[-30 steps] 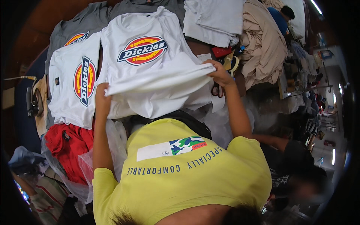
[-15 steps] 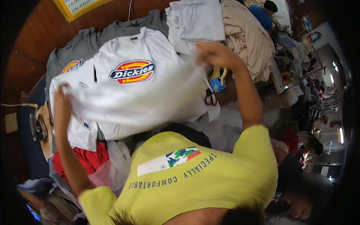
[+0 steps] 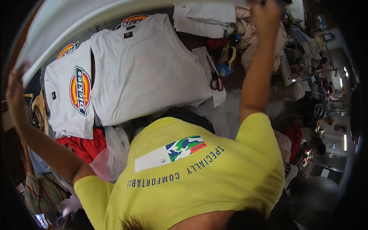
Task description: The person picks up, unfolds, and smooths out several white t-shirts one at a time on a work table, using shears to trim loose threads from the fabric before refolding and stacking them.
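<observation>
Both my hands are raised wide apart, with a white shirt (image 3: 51,34) stretched between them across the top of the view. At the far left, my left hand (image 3: 17,86) pinches one end, its fingers slightly blurred. My right hand (image 3: 265,15) is closed at the other end by the top edge, where its fingertips are partly cut off. Below the lifted cloth, a large white T-shirt (image 3: 149,73) lies flat with its neck label up. Left of it is another white shirt (image 3: 63,103) with a red, yellow and blue printed badge.
Black-handled scissors (image 3: 217,83) lie on a white strip (image 3: 219,98) right of the shirts. Beyond are a tape roll (image 3: 231,55), folded white cloth (image 3: 207,23) and beige fabric (image 3: 253,53). Red cloth (image 3: 86,147) lies near left; another person's striped garment (image 3: 44,191) shows lower left.
Both hands have risen and spread farther apart, carrying the white shirt up to the top edge. The large T-shirt below now shows a plain side instead of the printed badge.
</observation>
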Tool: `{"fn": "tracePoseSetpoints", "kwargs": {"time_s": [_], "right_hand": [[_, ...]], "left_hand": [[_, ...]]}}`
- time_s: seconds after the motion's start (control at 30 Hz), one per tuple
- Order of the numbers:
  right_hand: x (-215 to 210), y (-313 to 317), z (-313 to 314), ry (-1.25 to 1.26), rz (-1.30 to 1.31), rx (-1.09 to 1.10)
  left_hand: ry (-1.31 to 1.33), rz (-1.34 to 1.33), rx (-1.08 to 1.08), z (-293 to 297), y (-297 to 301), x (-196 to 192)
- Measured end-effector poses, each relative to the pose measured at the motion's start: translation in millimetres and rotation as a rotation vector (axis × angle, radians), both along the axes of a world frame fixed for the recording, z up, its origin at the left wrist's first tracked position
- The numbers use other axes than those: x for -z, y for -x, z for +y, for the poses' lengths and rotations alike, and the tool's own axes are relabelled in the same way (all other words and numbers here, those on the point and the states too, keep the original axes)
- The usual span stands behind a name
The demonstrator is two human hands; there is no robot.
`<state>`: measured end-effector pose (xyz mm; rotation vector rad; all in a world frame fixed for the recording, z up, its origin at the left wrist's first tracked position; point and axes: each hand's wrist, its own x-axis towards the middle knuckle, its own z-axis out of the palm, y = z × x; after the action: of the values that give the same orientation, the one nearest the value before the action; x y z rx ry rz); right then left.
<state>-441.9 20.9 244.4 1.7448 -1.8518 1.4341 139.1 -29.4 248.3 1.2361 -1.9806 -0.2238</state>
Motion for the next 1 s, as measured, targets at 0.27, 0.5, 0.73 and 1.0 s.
{"fn": "tracePoseSetpoints", "kwargs": {"time_s": [0.27, 0.5, 0.73, 1.0], "right_hand": [[297.4, -34.6, 107.3, -0.483, -0.225, -0.095], [322.9, -43.1, 129.1, -0.305, -0.594, -0.093], [348.0, -8.5, 119.8, -0.551, -0.414, -0.154], [346.6, -16.1, 130.2, -0.392, -1.034, -0.112]], "left_hand": [[-0.634, 1.034, -0.530, 105.0, 23.8, 314.7], [-0.629, 1.467, -0.316, 142.4, 35.3, 348.4], [-0.596, 1.181, -0.508, 149.9, 60.5, 318.3], [-0.234, 0.238, -0.814, 182.3, 64.2, 344.6]]}}
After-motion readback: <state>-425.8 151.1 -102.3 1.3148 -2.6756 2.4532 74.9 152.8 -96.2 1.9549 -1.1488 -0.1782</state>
